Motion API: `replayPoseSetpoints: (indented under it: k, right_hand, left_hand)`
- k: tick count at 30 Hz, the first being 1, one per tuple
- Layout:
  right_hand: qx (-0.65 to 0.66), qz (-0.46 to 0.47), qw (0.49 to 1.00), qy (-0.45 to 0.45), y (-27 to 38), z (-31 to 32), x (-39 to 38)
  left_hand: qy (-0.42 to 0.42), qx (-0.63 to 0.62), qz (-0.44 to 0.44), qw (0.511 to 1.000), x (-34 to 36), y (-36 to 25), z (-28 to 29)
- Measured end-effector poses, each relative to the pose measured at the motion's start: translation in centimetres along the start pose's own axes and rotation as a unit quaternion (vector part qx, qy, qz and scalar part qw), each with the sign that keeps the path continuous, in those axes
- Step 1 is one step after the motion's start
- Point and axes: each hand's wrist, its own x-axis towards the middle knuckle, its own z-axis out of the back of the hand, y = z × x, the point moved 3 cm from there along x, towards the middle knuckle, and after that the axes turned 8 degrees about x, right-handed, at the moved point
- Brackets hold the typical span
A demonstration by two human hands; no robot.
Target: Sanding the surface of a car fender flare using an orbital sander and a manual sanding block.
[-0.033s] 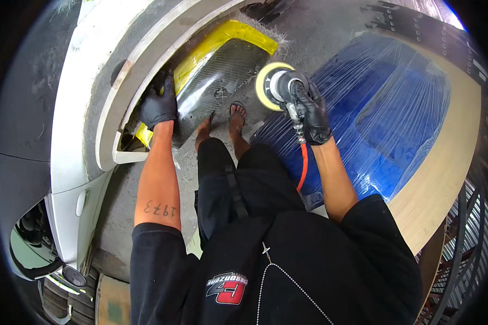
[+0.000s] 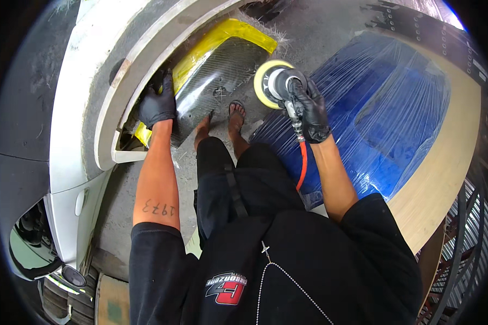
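My left hand [image 2: 157, 104], in a black glove, is closed at the near-left edge of a glossy carbon-fibre panel [image 2: 217, 76]. Yellow strips border the panel and loose fibres fray from its far corner. Part of the fingers disappears into the shadow beneath a pale curved arch [image 2: 111, 122]. My right hand [image 2: 314, 116], also gloved, wraps around a round air sander [image 2: 279, 84] off the panel's right side. The sander's pale yellow pad faces left, apart from the panel. From its metal fitting a red hose [image 2: 303, 162] runs down toward me.
A white car body [image 2: 70, 135] with a side mirror [image 2: 35, 244] stands along the left. At right, a blue panel [image 2: 385, 124] under clear film lies on a wooden board [image 2: 455, 157]. Dark metal racking [image 2: 455, 244] stands beyond the board. My sandalled feet are on the grey floor.
The sander and my right hand have shifted very slightly to the left. My left hand keeps its place on the panel edge.
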Motion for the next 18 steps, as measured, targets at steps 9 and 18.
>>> replayPoseSetpoints:
  k: [9,18]
  right_hand:
    - [-0.007,-0.027,1.000,0.012,0.0,-0.8,1.1]
    - [0.014,0.000,1.000,-0.012,-0.2,0.2,1.5]
  left_hand:
    - [-0.041,-0.021,-0.008,0.999,-0.4,-0.2,0.4]
    - [-0.006,0.010,0.003,1.000,-0.3,-0.1,0.0]
